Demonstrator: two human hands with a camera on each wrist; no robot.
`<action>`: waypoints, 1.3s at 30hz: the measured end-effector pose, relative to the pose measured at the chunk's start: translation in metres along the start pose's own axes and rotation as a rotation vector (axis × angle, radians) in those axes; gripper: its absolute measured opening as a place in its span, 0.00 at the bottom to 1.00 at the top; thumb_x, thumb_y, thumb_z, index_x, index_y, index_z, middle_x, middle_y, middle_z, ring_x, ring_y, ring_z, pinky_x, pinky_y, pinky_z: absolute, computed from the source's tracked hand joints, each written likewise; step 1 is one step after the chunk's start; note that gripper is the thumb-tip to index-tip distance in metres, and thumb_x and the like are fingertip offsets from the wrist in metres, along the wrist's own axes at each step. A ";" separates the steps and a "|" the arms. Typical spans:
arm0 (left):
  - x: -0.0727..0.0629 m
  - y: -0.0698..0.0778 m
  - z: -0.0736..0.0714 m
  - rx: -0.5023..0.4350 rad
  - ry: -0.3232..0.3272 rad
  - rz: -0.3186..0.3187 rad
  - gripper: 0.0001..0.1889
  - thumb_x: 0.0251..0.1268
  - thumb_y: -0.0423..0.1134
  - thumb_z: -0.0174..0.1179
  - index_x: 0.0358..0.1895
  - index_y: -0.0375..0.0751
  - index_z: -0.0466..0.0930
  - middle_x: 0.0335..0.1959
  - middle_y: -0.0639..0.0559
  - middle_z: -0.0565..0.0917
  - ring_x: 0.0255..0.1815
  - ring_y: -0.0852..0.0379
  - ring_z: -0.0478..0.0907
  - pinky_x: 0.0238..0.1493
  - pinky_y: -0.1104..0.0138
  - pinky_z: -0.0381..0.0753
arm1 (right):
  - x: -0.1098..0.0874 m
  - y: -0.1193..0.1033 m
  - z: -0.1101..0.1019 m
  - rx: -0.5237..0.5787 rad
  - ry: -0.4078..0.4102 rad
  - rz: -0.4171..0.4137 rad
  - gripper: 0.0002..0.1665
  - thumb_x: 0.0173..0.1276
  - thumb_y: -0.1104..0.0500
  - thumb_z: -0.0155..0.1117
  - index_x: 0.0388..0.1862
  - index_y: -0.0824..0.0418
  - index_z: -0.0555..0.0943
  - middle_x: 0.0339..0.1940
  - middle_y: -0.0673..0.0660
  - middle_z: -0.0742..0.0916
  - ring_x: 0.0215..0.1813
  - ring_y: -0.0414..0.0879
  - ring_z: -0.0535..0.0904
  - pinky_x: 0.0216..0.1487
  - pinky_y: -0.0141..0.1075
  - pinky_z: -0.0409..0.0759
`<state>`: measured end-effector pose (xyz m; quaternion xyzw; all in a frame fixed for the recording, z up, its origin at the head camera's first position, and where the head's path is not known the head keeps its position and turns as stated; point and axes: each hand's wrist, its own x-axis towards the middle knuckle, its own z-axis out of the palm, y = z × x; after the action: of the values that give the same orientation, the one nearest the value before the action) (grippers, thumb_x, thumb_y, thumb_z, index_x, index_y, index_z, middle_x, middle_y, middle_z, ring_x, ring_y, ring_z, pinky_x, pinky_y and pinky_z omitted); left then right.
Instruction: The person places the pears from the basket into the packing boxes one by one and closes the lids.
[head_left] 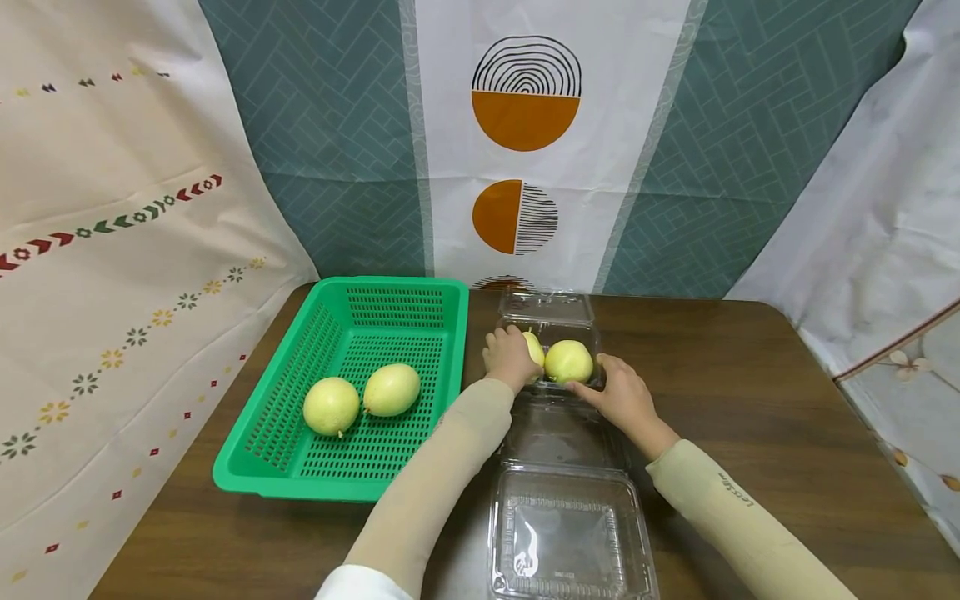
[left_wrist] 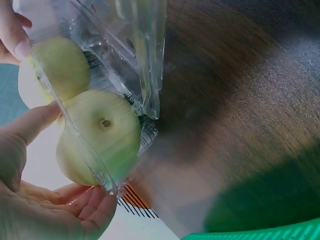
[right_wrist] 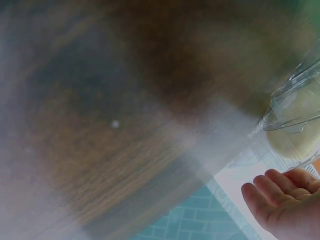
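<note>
Two pale yellow pears sit side by side in a clear plastic clamshell container (head_left: 546, 313) whose lid stands open. My left hand (head_left: 510, 360) grips the container's left side, partly covering the left pear (head_left: 534, 347). In the left wrist view, the thumb crosses the front rim and the fingers curl at the side by the near pear (left_wrist: 102, 132). On the other side, my right hand (head_left: 621, 398) holds the front right corner by the right pear (head_left: 568, 362), its thumb along the front. The right wrist view shows its bent fingers (right_wrist: 272, 187) beside the clear wall.
To the left, a green basket (head_left: 231, 454) holds two more pears, a round one (head_left: 331, 406) and an oval one (head_left: 392, 390). A second open clear container (head_left: 566, 533) lies nearest me on the brown table (head_left: 720, 392). Patterned cloth (head_left: 352, 142) hangs behind.
</note>
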<state>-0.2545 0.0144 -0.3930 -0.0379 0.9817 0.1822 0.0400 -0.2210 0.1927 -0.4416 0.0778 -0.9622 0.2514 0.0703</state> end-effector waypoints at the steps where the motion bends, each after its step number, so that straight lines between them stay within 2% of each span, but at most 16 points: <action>1: 0.000 0.000 -0.001 -0.005 -0.002 -0.002 0.37 0.48 0.51 0.72 0.58 0.35 0.68 0.54 0.41 0.74 0.56 0.45 0.68 0.55 0.56 0.73 | 0.001 0.000 0.000 -0.001 -0.001 -0.003 0.46 0.57 0.39 0.69 0.60 0.74 0.71 0.60 0.72 0.76 0.59 0.66 0.73 0.54 0.57 0.74; 7: 0.004 -0.001 -0.006 -0.061 -0.024 0.004 0.37 0.50 0.51 0.71 0.59 0.34 0.67 0.55 0.40 0.73 0.57 0.44 0.68 0.55 0.55 0.72 | 0.006 -0.001 -0.002 -0.012 -0.001 -0.009 0.47 0.58 0.38 0.68 0.60 0.74 0.71 0.61 0.72 0.76 0.60 0.67 0.73 0.54 0.58 0.74; 13: 0.010 -0.007 -0.017 -0.223 -0.041 0.001 0.36 0.56 0.51 0.66 0.62 0.32 0.66 0.57 0.36 0.73 0.59 0.40 0.69 0.56 0.52 0.73 | 0.010 -0.001 -0.004 -0.031 -0.006 -0.026 0.45 0.57 0.38 0.68 0.58 0.73 0.72 0.57 0.71 0.78 0.56 0.66 0.75 0.49 0.57 0.76; 17: 0.017 -0.016 -0.028 -0.356 -0.028 -0.001 0.33 0.60 0.50 0.62 0.62 0.30 0.66 0.58 0.34 0.73 0.60 0.37 0.69 0.58 0.51 0.73 | 0.012 -0.002 -0.008 -0.072 -0.024 -0.022 0.47 0.57 0.37 0.67 0.59 0.74 0.72 0.57 0.72 0.78 0.58 0.67 0.74 0.51 0.58 0.75; 19: 0.020 -0.021 -0.031 -0.452 -0.027 -0.006 0.30 0.62 0.48 0.61 0.60 0.30 0.67 0.56 0.34 0.74 0.59 0.37 0.70 0.57 0.51 0.74 | 0.012 -0.003 -0.009 -0.093 -0.042 -0.012 0.48 0.57 0.36 0.67 0.60 0.74 0.72 0.58 0.72 0.78 0.59 0.67 0.73 0.52 0.59 0.74; 24: 0.027 -0.029 -0.033 -0.677 -0.090 -0.061 0.23 0.65 0.48 0.58 0.51 0.31 0.70 0.55 0.37 0.74 0.56 0.43 0.72 0.55 0.53 0.74 | 0.013 -0.004 -0.014 -0.089 -0.085 0.017 0.45 0.59 0.37 0.64 0.59 0.74 0.73 0.58 0.72 0.78 0.59 0.67 0.73 0.50 0.58 0.76; 27: 0.032 -0.028 -0.033 -0.756 -0.125 -0.095 0.23 0.65 0.49 0.57 0.50 0.30 0.71 0.59 0.38 0.73 0.62 0.42 0.70 0.60 0.51 0.71 | 0.016 -0.002 -0.017 -0.040 -0.082 0.024 0.42 0.63 0.38 0.61 0.59 0.73 0.73 0.59 0.72 0.77 0.59 0.67 0.73 0.49 0.57 0.76; 30: 0.037 -0.027 -0.033 -0.823 -0.156 -0.127 0.28 0.66 0.49 0.57 0.58 0.28 0.69 0.64 0.37 0.69 0.67 0.41 0.65 0.65 0.50 0.67 | 0.022 0.002 -0.020 0.060 -0.076 0.039 0.42 0.67 0.37 0.56 0.62 0.72 0.71 0.62 0.72 0.75 0.61 0.67 0.71 0.54 0.58 0.74; 33: 0.042 -0.028 -0.036 -0.884 -0.214 -0.173 0.38 0.66 0.50 0.55 0.70 0.30 0.54 0.71 0.37 0.60 0.71 0.40 0.59 0.69 0.50 0.61 | 0.033 0.007 -0.024 0.178 -0.079 0.075 0.44 0.69 0.36 0.51 0.66 0.72 0.66 0.65 0.72 0.73 0.64 0.67 0.68 0.59 0.59 0.70; 36: 0.047 -0.029 -0.039 -0.925 -0.267 -0.211 0.44 0.66 0.52 0.54 0.75 0.33 0.40 0.75 0.38 0.48 0.74 0.40 0.51 0.72 0.51 0.55 | 0.046 0.012 -0.026 0.296 -0.093 0.138 0.44 0.71 0.38 0.49 0.70 0.71 0.61 0.67 0.71 0.70 0.67 0.66 0.66 0.62 0.57 0.68; 39: 0.051 -0.029 -0.043 -0.945 -0.282 -0.241 0.45 0.67 0.53 0.52 0.75 0.35 0.36 0.77 0.40 0.43 0.76 0.41 0.47 0.74 0.51 0.50 | 0.059 0.015 -0.029 0.375 -0.112 0.211 0.44 0.72 0.39 0.48 0.71 0.71 0.57 0.69 0.71 0.68 0.69 0.66 0.63 0.65 0.56 0.66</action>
<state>-0.3059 -0.0309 -0.3677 -0.1401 0.7656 0.6041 0.1713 -0.2789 0.2134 -0.4136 0.0023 -0.9038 0.4272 -0.0259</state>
